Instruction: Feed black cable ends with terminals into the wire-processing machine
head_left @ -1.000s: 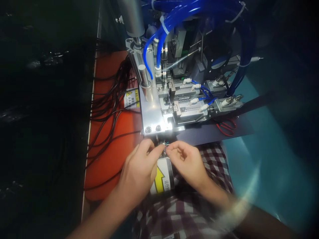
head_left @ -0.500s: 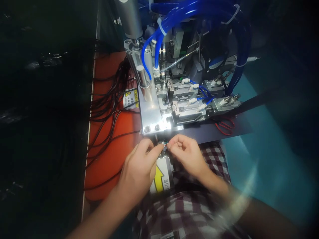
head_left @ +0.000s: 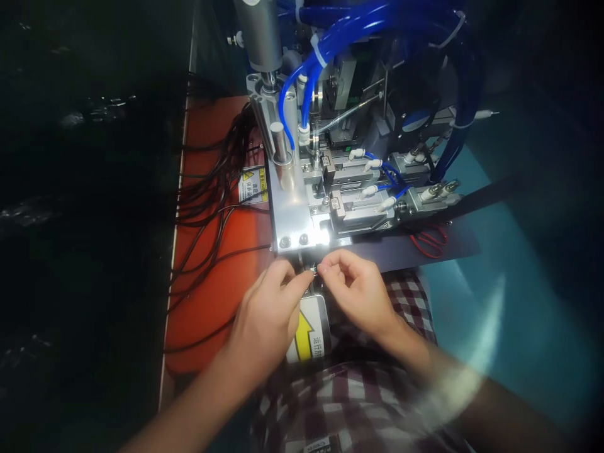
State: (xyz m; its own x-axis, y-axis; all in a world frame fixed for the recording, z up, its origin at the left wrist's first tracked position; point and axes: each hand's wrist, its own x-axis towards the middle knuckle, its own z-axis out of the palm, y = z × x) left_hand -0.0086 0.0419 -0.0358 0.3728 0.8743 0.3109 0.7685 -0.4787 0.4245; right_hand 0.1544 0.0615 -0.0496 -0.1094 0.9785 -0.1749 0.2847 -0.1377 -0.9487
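My left hand is closed, thumb and forefinger brought together at the front end of a metal machine. Facing it, my right hand is closed in a pinch, its fingertips almost touching the left ones. Something small and thin lies between the fingertips, too small to make out. A white plate with a yellow arrow sits just below the fingertips, partly covered by my left hand.
Black cables run across an orange surface at the left. Blue air tubes arch over the machine. A red cord lies on a dark plate at the right, and a checkered cloth is nearest the camera.
The view has shifted slightly, so the machine appears a little further right. Both hands remain at the same spot; the coloured strands between the fingertips show less.
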